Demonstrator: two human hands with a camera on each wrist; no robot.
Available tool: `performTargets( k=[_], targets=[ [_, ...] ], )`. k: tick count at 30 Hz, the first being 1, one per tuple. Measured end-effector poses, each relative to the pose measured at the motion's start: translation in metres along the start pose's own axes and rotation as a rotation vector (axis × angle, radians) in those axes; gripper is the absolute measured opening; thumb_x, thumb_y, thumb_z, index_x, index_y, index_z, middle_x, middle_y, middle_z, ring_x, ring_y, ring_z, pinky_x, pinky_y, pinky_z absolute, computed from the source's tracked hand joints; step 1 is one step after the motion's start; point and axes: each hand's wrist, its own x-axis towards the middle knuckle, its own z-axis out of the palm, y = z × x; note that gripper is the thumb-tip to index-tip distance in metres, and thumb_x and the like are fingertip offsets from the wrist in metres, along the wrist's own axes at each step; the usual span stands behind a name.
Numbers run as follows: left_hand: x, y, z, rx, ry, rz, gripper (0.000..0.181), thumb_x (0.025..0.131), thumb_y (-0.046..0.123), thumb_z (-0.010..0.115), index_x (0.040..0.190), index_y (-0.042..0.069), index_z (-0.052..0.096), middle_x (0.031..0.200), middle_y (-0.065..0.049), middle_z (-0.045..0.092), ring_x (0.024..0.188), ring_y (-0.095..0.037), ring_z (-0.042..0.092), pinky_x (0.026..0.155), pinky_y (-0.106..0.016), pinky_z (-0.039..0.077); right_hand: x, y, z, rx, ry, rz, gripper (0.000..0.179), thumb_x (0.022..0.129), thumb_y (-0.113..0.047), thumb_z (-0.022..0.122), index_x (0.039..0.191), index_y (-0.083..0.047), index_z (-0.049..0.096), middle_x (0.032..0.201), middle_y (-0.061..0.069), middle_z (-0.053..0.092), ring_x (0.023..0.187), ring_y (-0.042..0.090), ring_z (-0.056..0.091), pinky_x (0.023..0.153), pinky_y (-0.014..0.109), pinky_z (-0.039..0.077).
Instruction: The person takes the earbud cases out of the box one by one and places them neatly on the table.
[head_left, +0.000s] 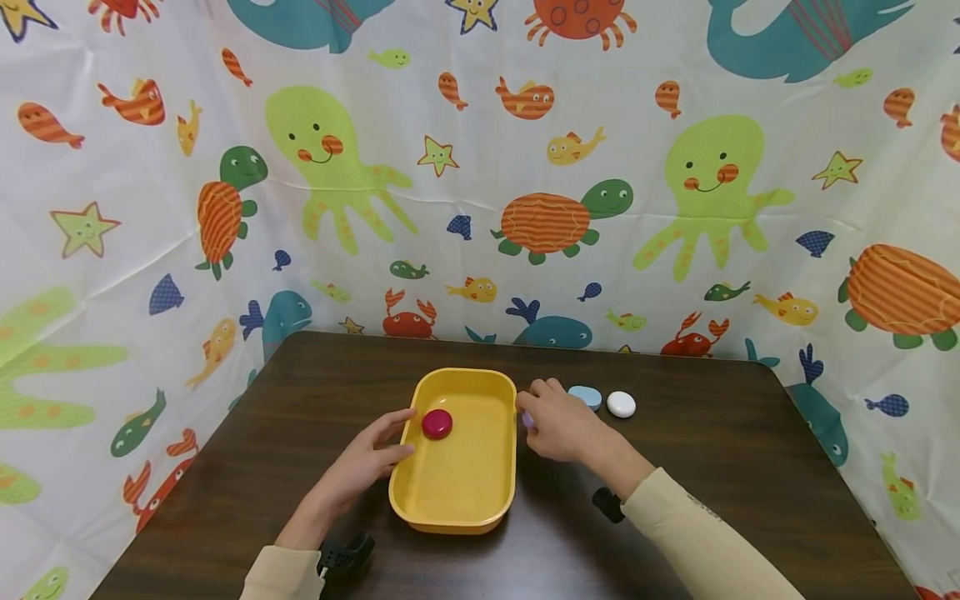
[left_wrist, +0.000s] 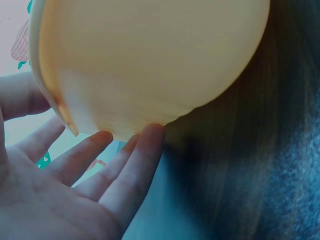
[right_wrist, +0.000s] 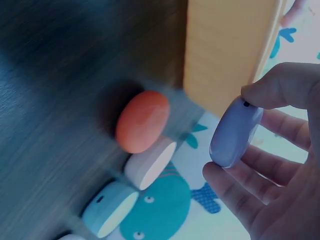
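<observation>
A yellow tray point(head_left: 455, 487) stands on the dark table with a glossy crimson round piece point(head_left: 437, 424) inside, near its left wall. My left hand point(head_left: 365, 458) rests its fairly straight fingertips against the tray's left side. Just beyond the tray's right rim, my right hand point(head_left: 564, 422) pinches a smooth purple oval piece point(right_wrist: 235, 134) between thumb and fingers. This piece has a small black mark, and the hand mostly covers it in the head view.
Right of the tray lie a light blue oval piece point(head_left: 586, 397) and a white round one point(head_left: 621, 405). The right wrist view also shows an orange oval piece point(right_wrist: 144, 121) beside a pale pink one point(right_wrist: 147, 164). A sea-animal curtain point(head_left: 465, 275) hangs behind the table.
</observation>
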Motion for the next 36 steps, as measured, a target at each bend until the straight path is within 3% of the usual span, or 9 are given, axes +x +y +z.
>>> performTargets(
  k=[7, 18, 25, 36],
  targets=[
    [0.0, 0.001, -0.001, -0.025, -0.036, 0.034, 0.059, 0.101, 0.016, 0.062, 0.155, 0.012, 0.039, 0.158, -0.024, 0.034, 0.135, -0.043, 0.048, 0.1, -0.053, 0.053, -0.001, 0.018, 0.008, 0.002, -0.015, 0.024, 0.033, 0.085, -0.018, 0.076, 0.116, -0.014, 0.066, 0.115, 0.008, 0.059, 0.103, 0.025, 0.05, 0.079, 0.037, 0.056],
    [0.0, 0.001, -0.001, -0.011, -0.024, 0.015, 0.059, 0.1, 0.017, 0.063, 0.154, 0.016, 0.039, 0.158, -0.021, 0.036, 0.134, -0.041, 0.05, 0.101, -0.052, 0.051, -0.006, 0.036, 0.012, -0.005, -0.027, 0.09, 0.037, 0.086, -0.018, 0.075, 0.122, -0.012, 0.066, 0.11, 0.008, 0.06, 0.1, 0.025, 0.051, 0.086, 0.041, 0.052],
    [-0.003, 0.002, -0.001, -0.016, -0.031, 0.025, 0.061, 0.1, 0.017, 0.063, 0.155, 0.014, 0.038, 0.159, -0.023, 0.034, 0.134, -0.043, 0.049, 0.101, -0.053, 0.052, -0.009, 0.048, 0.02, -0.012, 0.003, 0.104, 0.022, 0.083, -0.014, 0.074, 0.103, -0.015, 0.065, 0.098, 0.005, 0.056, 0.094, 0.026, 0.051, 0.079, 0.041, 0.051],
    [0.0, 0.001, -0.001, -0.019, -0.023, 0.005, 0.059, 0.1, 0.016, 0.063, 0.154, 0.015, 0.04, 0.158, -0.02, 0.036, 0.134, -0.041, 0.049, 0.101, -0.052, 0.052, -0.016, 0.062, 0.027, -0.025, 0.01, 0.109, 0.026, 0.08, -0.013, 0.074, 0.104, -0.014, 0.064, 0.097, 0.004, 0.054, 0.095, 0.028, 0.052, 0.069, 0.042, 0.053]
  ],
)
